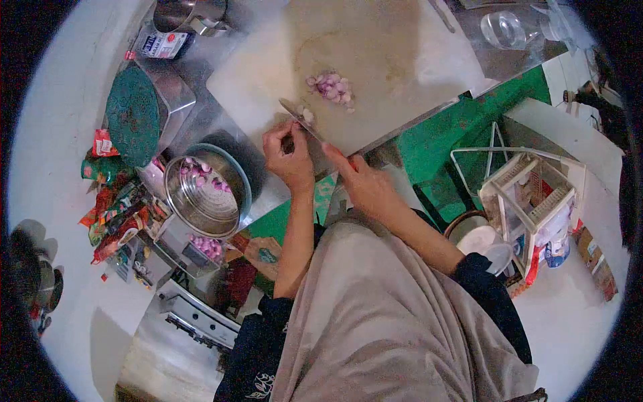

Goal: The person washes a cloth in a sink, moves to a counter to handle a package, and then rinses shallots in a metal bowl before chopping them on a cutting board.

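My right hand (362, 182) is wrapped round the handle of a knife (303, 120), whose blade points up and left over the near edge of a pale cutting board (254, 80). Close to the blade, my left hand (289, 153) has its fingers curled together by the board's edge; what they hold, if anything, is too small to name. Small pale slices (306, 114) lie beside the blade. Farther in on the board is a pile of sliced shallots (331, 88).
A metal strainer pot (206, 194) with shallots stands at the left, above a clear container of shallots (206, 248). Spice packets (124, 218) and a green round lid (132, 115) lie farther left. A clear jar (504, 30) is at top right, a white rack (532, 191) at right.
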Tool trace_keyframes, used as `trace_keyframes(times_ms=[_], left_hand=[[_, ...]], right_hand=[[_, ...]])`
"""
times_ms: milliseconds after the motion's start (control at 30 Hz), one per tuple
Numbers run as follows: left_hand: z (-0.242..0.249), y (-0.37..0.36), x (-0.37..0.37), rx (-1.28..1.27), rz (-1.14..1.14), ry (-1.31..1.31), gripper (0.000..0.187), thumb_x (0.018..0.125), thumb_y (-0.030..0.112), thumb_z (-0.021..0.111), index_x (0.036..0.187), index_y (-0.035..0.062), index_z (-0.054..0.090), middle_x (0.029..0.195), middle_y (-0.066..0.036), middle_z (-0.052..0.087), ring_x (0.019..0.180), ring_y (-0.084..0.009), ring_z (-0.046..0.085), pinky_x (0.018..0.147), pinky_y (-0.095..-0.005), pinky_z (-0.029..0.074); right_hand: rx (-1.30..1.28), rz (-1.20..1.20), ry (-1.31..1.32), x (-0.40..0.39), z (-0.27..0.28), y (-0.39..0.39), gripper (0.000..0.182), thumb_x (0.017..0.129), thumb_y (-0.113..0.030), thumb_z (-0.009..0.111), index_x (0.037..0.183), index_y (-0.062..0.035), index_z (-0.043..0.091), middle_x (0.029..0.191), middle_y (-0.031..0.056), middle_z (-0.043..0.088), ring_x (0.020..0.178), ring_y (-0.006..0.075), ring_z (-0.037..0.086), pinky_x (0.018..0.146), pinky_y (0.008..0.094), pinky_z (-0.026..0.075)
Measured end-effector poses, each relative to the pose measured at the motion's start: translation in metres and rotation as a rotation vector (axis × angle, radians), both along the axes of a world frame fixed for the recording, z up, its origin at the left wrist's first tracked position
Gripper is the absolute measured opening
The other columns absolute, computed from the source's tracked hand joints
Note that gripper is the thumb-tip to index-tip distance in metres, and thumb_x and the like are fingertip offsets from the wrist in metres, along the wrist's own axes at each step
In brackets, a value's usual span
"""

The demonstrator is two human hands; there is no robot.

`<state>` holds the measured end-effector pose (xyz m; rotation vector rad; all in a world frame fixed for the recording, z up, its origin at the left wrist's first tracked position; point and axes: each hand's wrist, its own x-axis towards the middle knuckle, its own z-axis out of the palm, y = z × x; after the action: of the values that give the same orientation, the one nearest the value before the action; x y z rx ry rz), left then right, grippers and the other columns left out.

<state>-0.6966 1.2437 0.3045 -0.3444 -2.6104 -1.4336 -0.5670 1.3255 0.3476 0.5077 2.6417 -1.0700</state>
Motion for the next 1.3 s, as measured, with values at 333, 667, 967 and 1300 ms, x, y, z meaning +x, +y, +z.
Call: trace_keyframes(times_ms=[333, 667, 967, 1300], left_hand=[[-0.006, -0.005, -0.002, -0.085, -0.011, 0.036, 0.011, 0.079, 0.006, 0.068, 0.085, 0.0005, 0.061, 0.086, -0.010, 0.064, 0.081, -0.0217, 0.060, 0.077, -0.0330, 0.048], [-0.004, -0.005, 0.000, -0.073, -0.022, 0.008, 0.010, 0.079, 0.003, 0.066, 0.088, 0.0003, 0.061, 0.092, -0.010, 0.064, 0.085, -0.0225, 0.060, 0.079, -0.0333, 0.048], [-0.006, -0.006, -0.001, -0.011, -0.037, -0.033, 0.010, 0.080, 0.002, 0.065, 0.089, -0.0001, 0.064, 0.094, -0.010, 0.064, 0.084, -0.0218, 0.060, 0.078, -0.0310, 0.049], [-0.001, -0.001, -0.002, -0.030, -0.043, 0.039, 0.008, 0.078, 0.001, 0.067, 0.083, 0.0000, 0.061, 0.089, -0.013, 0.062, 0.083, -0.0257, 0.060, 0.074, -0.0342, 0.048]], right_hand=[[-0.103, -0.030, 0.073, 0.016, 0.009, 0.002, 0.070, 0.084, -0.009, 0.051, 0.146, -0.0243, 0.021, 0.087, 0.0184, 0.055, 0.064, 0.0380, 0.059, 0.052, 0.0482, 0.050], [-0.027, 0.031, 0.062, 0.020, 0.010, 0.003, 0.073, 0.082, -0.005, 0.053, 0.146, -0.0210, 0.022, 0.086, 0.0149, 0.052, 0.062, 0.0339, 0.056, 0.048, 0.0448, 0.049], [-0.034, 0.036, 0.020, 0.008, 0.012, 0.003, 0.073, 0.082, -0.005, 0.052, 0.146, -0.0211, 0.021, 0.086, 0.0160, 0.054, 0.062, 0.0358, 0.058, 0.047, 0.0467, 0.048], [0.006, -0.020, 0.074, -0.016, -0.007, -0.002, 0.072, 0.083, -0.009, 0.051, 0.146, -0.0248, 0.020, 0.090, 0.0195, 0.057, 0.063, 0.0372, 0.062, 0.051, 0.0473, 0.052]])
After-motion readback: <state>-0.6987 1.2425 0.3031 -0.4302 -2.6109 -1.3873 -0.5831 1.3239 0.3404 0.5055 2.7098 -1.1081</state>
